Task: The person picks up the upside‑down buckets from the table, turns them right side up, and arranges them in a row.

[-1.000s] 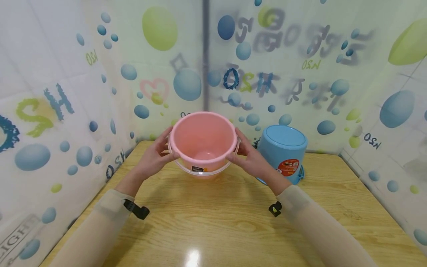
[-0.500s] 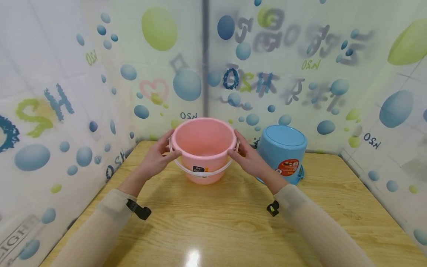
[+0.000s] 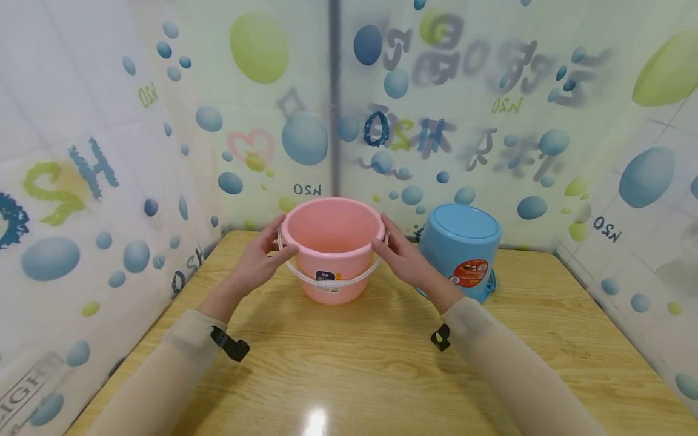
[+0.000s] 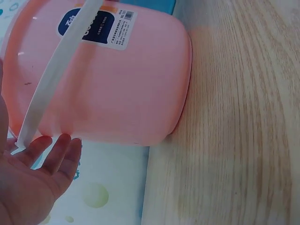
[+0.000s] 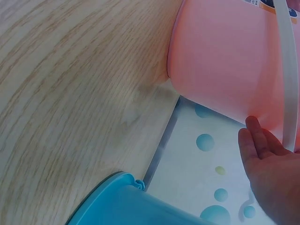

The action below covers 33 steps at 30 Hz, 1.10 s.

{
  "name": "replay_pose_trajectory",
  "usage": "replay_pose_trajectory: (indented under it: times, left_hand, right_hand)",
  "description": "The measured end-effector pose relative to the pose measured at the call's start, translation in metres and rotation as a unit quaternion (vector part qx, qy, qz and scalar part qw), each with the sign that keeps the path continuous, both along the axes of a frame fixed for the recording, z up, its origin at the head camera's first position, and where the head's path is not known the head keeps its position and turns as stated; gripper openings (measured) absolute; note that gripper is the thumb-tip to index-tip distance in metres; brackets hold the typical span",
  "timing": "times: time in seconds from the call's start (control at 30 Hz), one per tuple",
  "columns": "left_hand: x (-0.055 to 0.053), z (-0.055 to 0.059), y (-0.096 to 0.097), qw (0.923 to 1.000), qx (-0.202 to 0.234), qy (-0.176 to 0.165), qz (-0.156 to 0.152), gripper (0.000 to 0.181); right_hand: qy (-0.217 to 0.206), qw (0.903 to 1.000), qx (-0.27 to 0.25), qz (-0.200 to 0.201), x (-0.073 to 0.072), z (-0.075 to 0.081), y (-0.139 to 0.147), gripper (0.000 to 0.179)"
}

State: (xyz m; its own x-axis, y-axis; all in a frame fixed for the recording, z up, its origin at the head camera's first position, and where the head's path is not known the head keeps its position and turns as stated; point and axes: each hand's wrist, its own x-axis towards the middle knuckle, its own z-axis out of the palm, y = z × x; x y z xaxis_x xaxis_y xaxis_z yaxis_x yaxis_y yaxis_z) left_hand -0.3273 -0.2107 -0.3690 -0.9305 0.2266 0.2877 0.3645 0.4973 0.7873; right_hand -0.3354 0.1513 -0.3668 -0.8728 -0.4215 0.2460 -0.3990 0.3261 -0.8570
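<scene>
Left hand (image 3: 259,263) and right hand (image 3: 406,260) gripped opposite sides of the pink bucket (image 3: 334,257), half-open around it; it stood upright on the tabletop (image 3: 349,363); an inverted blue bucket (image 3: 458,245) stood nearby.

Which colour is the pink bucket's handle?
White; the handle shows best in the left wrist view.

We see the pink bucket (image 3: 334,261) lower than before and more upright, its front label (image 3: 326,277) showing more fully.
</scene>
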Motion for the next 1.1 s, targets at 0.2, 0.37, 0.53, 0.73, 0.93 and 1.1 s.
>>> replay_pose_trajectory:
  times: [0.2,0.37,0.53,0.73,0.93,1.1]
  left_hand:
    - [-0.003,-0.003,0.002,0.9998,0.011,-0.011,0.008,0.091]
    - [-0.004,-0.004,0.003,0.9996,0.018,-0.020,0.013,0.093]
    - [-0.008,-0.005,0.004,0.9992,0.025,-0.026,0.018,0.092]
    - [-0.015,-0.006,0.006,0.9984,0.040,-0.030,0.026,0.090]
    - [-0.023,-0.005,0.008,0.9974,0.059,-0.033,0.026,0.092]
    - [-0.029,-0.005,0.008,0.9969,0.062,-0.039,0.029,0.095]
  right_hand:
    - [0.002,0.9998,0.008,-0.017,-0.005,0.000,-0.001,0.079]
    - [-0.005,0.9994,0.018,-0.031,-0.009,0.000,-0.002,0.079]
    - [-0.008,0.9995,0.007,-0.031,-0.014,0.000,-0.004,0.079]
    - [-0.022,0.9982,0.017,-0.054,-0.016,0.003,-0.009,0.074]
    - [-0.031,0.9970,0.019,-0.068,-0.022,0.006,-0.014,0.070]
    - [-0.034,0.9953,0.035,-0.083,-0.030,0.005,-0.017,0.071]
